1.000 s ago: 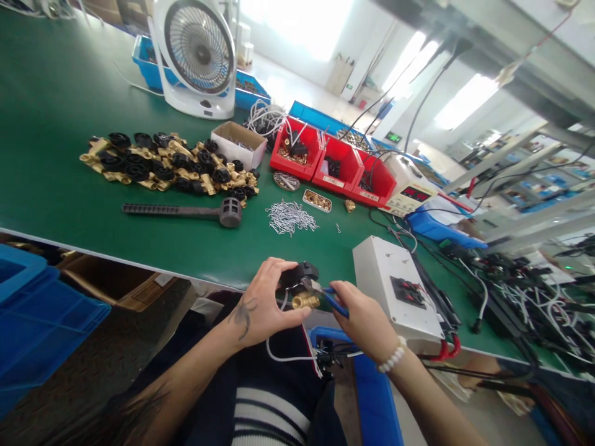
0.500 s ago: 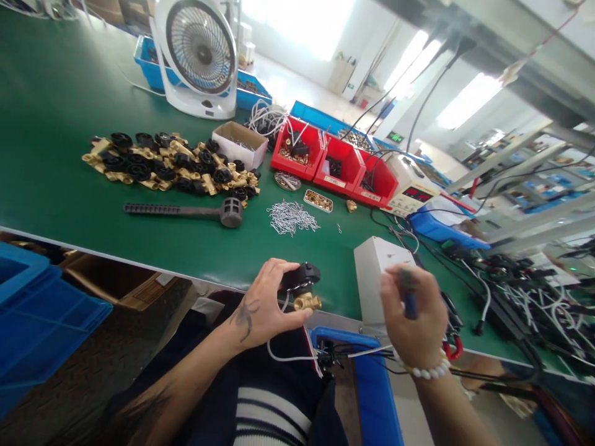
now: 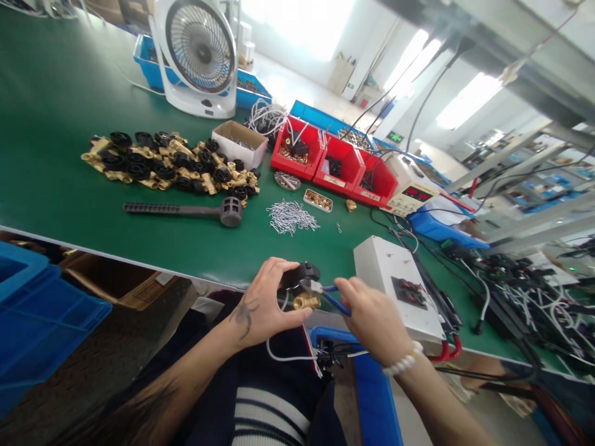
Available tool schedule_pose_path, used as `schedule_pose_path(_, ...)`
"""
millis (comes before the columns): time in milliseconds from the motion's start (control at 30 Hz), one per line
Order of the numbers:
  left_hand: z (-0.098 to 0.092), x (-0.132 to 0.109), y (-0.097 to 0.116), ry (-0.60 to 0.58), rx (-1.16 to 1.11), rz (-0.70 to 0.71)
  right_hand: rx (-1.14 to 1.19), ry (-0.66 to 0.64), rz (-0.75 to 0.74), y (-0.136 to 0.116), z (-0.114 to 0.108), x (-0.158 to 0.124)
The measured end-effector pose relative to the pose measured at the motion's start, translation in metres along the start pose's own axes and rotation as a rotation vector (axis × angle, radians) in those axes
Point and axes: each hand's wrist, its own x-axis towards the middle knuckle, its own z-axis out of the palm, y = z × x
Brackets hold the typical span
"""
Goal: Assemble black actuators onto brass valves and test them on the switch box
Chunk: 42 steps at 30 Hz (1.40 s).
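Observation:
My left hand is closed around a brass valve with a black plastic housing on top, held at the table's front edge. A white cable runs down from this assembly. Blue-handled pliers are gripped in my right hand. Their metal jaws meet the assembly between the black housing and the brass body; what the jaws bite on is too small to make out. Beyond my hands lies a pile of silver cotter pins.
A grey box with a black panel stands right of my hands. A dark mallet-shaped tool lies at left, before piled brass valves. Behind are red bins, a small tin and a white fan.
My right hand has moved left from over the grey box, bringing the pliers to the brass and black assembly. My left hand holds its place.

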Motion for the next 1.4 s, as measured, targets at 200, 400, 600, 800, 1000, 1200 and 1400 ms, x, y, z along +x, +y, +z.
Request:
schedule_pose_path(200, 0.0012, -0.0003, -0.003, -0.007, -0.034, 0.007, 0.016, 0.317, 0.165, 0.0049, -0.0026, -0.0004)
schedule_pose_path(400, 0.0005, 0.0013, -0.0021, 0.007, -0.019, -0.003, -0.03, -0.078, -0.029, 0.0017, 0.0013, 0.0)
schedule_pose_path(600, 0.0003, 0.0006, -0.0027, -0.017, -0.01, 0.001, 0.038, 0.383, 0.124, 0.0032, -0.0024, 0.0014)
schedule_pose_path(800, -0.0002, 0.0007, -0.0022, -0.022, -0.049, -0.029, -0.029, -0.148, -0.009, 0.0009, 0.0028, -0.0015)
schedule_pose_path(1000, 0.0008, 0.0001, -0.0021, -0.02, -0.032, -0.014, 0.042, 0.146, 0.065, 0.0008, 0.0014, -0.0008)
schedule_pose_path(1200, 0.0001, -0.0002, -0.0009, -0.012, -0.043, -0.008, 0.008, 0.107, 0.065, 0.0009, -0.0044, 0.0016)
schedule_pose_path(1400, 0.0011, 0.0003, -0.0016, -0.007, -0.018, 0.0, 0.011, -0.118, -0.008, -0.0029, 0.0042, 0.0007)
